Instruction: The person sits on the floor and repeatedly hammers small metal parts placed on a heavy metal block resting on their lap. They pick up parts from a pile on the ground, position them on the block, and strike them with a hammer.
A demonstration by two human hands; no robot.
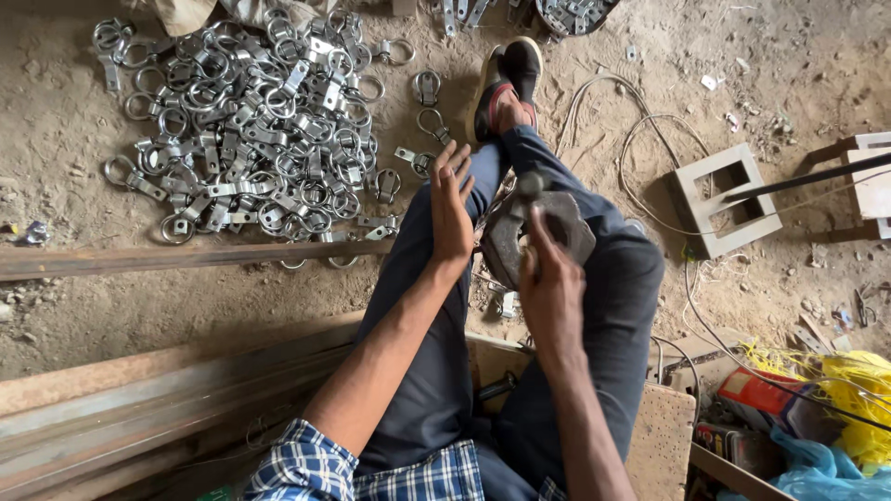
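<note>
Sandy workshop floor [56, 306], heap of metal ring clamps [251, 130], rusty bars [139, 394].

Sandy dirt floor [761, 37], daylit

One view only, worn on the head, looking steeply down the person's own legs toward the shoes [508, 85] at twelve o'clock. Close range: the forearms fill the lower middle. The sandy floor [139, 301] spreads to nine o'clock, and the heap of metal ring clamps [246, 125] lies at eleven.
</note>
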